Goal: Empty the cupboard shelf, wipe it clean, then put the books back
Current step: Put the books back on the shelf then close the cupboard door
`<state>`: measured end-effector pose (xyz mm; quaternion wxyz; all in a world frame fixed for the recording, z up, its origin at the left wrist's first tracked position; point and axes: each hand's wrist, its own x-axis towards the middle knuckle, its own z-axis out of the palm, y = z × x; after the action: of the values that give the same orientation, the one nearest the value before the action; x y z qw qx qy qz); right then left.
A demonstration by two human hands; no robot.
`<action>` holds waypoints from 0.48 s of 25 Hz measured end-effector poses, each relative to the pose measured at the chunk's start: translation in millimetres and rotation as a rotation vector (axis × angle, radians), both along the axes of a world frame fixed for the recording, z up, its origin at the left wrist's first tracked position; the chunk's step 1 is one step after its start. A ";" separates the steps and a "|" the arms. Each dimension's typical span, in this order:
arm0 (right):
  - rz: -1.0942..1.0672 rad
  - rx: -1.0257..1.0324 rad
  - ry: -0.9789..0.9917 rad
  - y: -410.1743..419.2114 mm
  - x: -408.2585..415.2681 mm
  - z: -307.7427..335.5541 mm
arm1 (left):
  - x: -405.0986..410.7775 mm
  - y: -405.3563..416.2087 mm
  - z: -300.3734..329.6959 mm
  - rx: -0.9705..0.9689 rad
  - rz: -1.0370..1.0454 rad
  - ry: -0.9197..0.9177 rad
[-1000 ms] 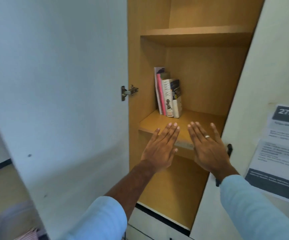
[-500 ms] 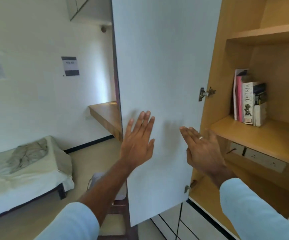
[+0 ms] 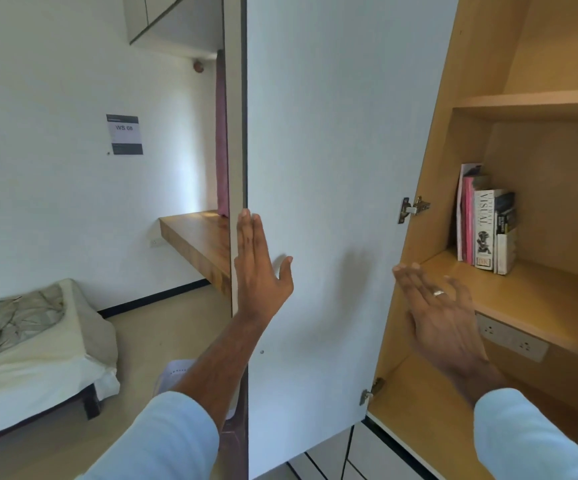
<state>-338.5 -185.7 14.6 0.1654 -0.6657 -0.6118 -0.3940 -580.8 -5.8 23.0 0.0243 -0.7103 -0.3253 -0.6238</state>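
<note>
Left hand (image 3: 258, 271) flat, fingers straight and together, raised at the free edge of the open white cupboard door (image 3: 332, 168), holding nothing. Right hand (image 3: 439, 317) likewise released, fingers spread and slightly blurred, held before the front lip of the wooden shelf (image 3: 540, 299). Books (image 3: 486, 220) upright in a short row on that shelf, beyond and above the right fingertips, well apart from both hands.

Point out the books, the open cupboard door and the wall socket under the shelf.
books (image 3: 485, 223): head view, on the white spine marked VISUAL.
cupboard door (image 3: 329, 133): head view, on its bare white inner face.
wall socket (image 3: 512, 337): head view, on its faceplate below the shelf.
</note>
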 end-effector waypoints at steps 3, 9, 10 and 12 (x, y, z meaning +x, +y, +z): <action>-0.070 0.026 0.048 -18.9 21.9 -4.1 | 1.9 -23.5 -3.7 0.089 0.076 0.037; -0.070 0.107 0.165 -45.7 19.7 5.5 | 26.3 -112.4 -17.3 0.253 -0.007 0.162; -0.085 0.124 0.181 -55.0 22.2 7.6 | 36.2 -127.6 -19.2 0.301 -0.044 0.174; -0.120 0.149 0.216 -74.2 29.6 11.3 | 60.3 -156.1 -22.3 0.387 -0.136 0.189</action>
<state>-308.9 -259.9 25.9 0.2555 -0.7256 -0.5184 -0.3735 -520.5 -162.0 0.7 0.1482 -0.7680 -0.1473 -0.6054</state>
